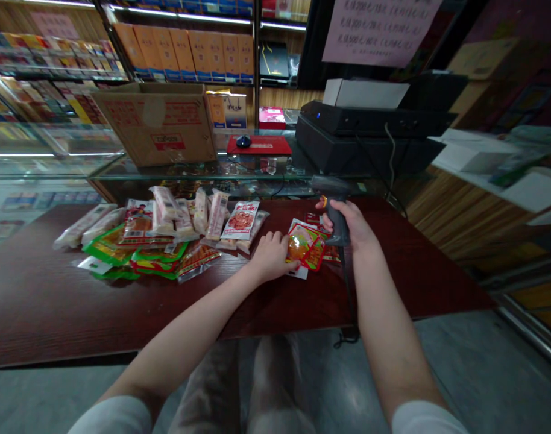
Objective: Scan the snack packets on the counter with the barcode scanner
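My right hand (350,226) is closed round the handle of a grey barcode scanner (333,202), whose head points away from me over the dark wooden table (53,295). Its cable hangs off the table's front edge. My left hand (270,254) pinches a red and orange snack packet (305,250) lying on the table just left of the scanner. More red packets lie under and behind that one.
A pile of snack packets (162,232) covers the table's far left half. Behind it stands a glass counter with a cardboard box (160,123), a black machine (361,135) and a red pad with a mouse (258,144). Shelves of goods line the back.
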A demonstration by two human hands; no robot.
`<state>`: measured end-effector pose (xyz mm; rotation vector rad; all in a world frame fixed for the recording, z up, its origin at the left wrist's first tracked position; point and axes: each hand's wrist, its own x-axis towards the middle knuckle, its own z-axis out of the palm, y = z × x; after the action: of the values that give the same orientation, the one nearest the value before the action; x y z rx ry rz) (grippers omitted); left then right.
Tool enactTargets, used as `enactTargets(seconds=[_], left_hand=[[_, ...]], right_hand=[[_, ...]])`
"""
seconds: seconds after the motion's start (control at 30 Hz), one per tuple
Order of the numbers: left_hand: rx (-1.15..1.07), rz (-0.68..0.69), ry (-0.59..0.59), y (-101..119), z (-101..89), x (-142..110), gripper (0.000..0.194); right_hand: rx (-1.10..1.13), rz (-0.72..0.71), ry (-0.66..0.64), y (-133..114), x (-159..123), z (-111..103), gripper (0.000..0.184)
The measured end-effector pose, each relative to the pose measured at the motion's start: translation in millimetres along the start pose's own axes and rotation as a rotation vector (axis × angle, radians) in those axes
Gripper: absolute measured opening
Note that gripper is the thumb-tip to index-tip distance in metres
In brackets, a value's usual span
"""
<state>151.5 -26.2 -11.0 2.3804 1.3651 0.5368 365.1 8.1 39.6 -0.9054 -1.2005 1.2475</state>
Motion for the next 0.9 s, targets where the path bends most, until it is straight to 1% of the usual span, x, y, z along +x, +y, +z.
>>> enactTargets(seconds=[0.03, 0.1, 0.17, 0.23, 0.3, 0.37, 0.43, 0.5, 0.53, 0.67, 0.73, 0.8, 0.83, 0.9], left_hand=[[-0.099, -0.034, 0.033, -6, 1.6, 3, 0.047], [-0.37, -0.116, 0.159, -20, 0.4, 10, 0.042], [-0.663, -0.2, 0.282, -34, -6.3, 17, 0.038], [-0.923, -0.257, 0.353, -43, -17.5, 22, 0.03], [-1.187, -0.254, 0.414, -45, -31.6, 23, 0.026], [-1.451, -0.201, 0.488, -44, -46.2, 21, 0.031], [-1.633, -0.161, 0.527, -43, -58.9, 19, 0.037], [-1.729, -0.162, 0.56, -46, -67.4, 17, 0.039], [-1.767, -0.168, 0.577, -49, -69.8, 18, 0.036], [-1.915, -0.213, 0.584, -62, -70.1, 22, 0.013], [-1.929, -0.225, 0.608, -65, -67.8, 25, 0.01], [-1.892, -0.235, 0.658, -67, -66.5, 26, 0.008], [-1.873, -0.259, 0.675, -67, -66.8, 27, 0.011], [-1.874, -0.346, 0.665, -67, -69.3, 26, 0.011]], right_hand=[[0.001, 0.006, -0.004, 1, 0, 0, 0.033], [0.01, 0.021, -0.021, 1, 0, 0, 0.033], [0.026, 0.035, -0.04, 1, -1, 0, 0.032], [0.04, 0.047, -0.056, 0, -2, 2, 0.031], [0.034, 0.081, -0.09, -1, -4, 4, 0.031], [0.012, 0.131, -0.146, 0, -5, 8, 0.032], [-0.001, 0.153, -0.202, 2, -6, 13, 0.033], [-0.009, 0.144, -0.244, 5, -8, 20, 0.031], [-0.012, 0.138, -0.265, 7, -9, 24, 0.031], [-0.013, 0.142, -0.34, 14, -13, 40, 0.03], [-0.034, 0.176, -0.384, 16, -15, 45, 0.029], [-0.059, 0.211, -0.404, 17, -15, 47, 0.029], [-0.058, 0.214, -0.394, 17, -15, 47, 0.029], [-0.032, 0.204, -0.363, 17, -14, 46, 0.029]])
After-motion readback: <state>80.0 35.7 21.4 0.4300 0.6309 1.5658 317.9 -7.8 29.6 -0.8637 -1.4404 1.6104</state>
